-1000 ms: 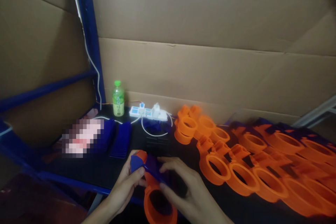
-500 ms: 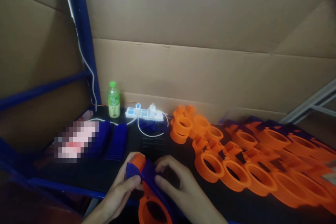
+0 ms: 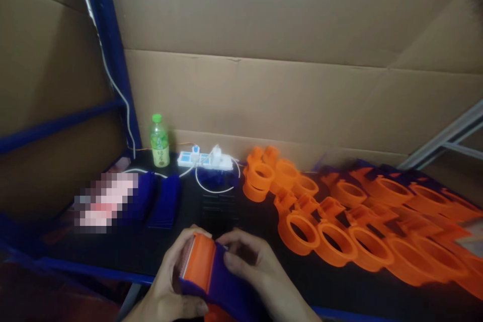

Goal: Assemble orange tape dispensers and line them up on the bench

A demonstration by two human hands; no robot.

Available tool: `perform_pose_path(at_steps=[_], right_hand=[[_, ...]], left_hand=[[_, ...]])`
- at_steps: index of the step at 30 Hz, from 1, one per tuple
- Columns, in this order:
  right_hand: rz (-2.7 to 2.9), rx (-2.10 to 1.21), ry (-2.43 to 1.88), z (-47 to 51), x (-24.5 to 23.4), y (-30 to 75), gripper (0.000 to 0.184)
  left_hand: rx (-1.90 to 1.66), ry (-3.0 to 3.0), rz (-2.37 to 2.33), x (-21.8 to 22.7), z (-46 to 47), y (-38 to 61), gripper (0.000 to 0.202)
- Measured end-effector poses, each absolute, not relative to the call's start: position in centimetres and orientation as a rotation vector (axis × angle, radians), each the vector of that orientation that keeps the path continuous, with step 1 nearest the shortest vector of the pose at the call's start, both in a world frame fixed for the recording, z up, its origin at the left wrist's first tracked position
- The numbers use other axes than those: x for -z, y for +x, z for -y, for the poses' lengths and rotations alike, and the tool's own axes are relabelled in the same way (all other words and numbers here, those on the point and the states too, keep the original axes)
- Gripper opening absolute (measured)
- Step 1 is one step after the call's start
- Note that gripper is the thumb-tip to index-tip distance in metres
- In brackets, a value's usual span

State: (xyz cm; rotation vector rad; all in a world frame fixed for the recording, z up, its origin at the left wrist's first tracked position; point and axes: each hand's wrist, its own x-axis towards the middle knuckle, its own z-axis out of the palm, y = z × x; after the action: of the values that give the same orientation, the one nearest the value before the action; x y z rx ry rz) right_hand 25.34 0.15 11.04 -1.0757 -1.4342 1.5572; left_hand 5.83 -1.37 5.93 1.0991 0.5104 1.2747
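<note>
My left hand [image 3: 166, 277] is closed around the head of an orange tape dispenser [image 3: 200, 263], low in the middle of the head view. A toothed strip shows along the dispenser's left edge. A dark blue flat piece [image 3: 234, 283] lies against the dispenser's right side. My right hand [image 3: 260, 267] pinches the upper edge of that blue piece between thumb and fingers. The dispenser's ring is mostly out of sight below the picture.
Several orange tape dispensers [image 3: 372, 249] lie in rows on the black table [image 3: 124, 254] at right. Stacked blue pieces [image 3: 165, 204] sit left, near a blurred patch [image 3: 105, 204]. Behind are a green-capped bottle [image 3: 160, 143] and a white power strip [image 3: 206, 159] with cables.
The dispenser has turned in my hands, so its orange head and toothed edge now face up and its ring has dropped from sight. My left thumb has moved lower.
</note>
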Motion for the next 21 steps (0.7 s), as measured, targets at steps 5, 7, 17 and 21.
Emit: perform_pose_path(at_steps=[5, 7, 17, 21], right_hand=[[1.375, -1.635, -1.046, -0.2, -10.7, 25.5, 0.029], [1.391, -1.666, -1.017, -0.3, -10.8, 25.5, 0.028], [2.079, -0.630, -1.140, 0.7, -12.0, 26.0, 0.038], [2.387, 0.023, -1.006, 2.6, -10.3, 26.7, 0.078]], left_hand=[[-1.248, 1.184, -0.490, -6.4, 1.1, 5.7, 0.075], [-1.246, 1.177, -0.491, -6.7, 1.2, 5.7, 0.073], [-1.443, 0.725, -0.816, -5.6, 1.6, 6.8, 0.057], [-1.398, 0.562, -0.861, -5.0, 1.1, 7.1, 0.051]])
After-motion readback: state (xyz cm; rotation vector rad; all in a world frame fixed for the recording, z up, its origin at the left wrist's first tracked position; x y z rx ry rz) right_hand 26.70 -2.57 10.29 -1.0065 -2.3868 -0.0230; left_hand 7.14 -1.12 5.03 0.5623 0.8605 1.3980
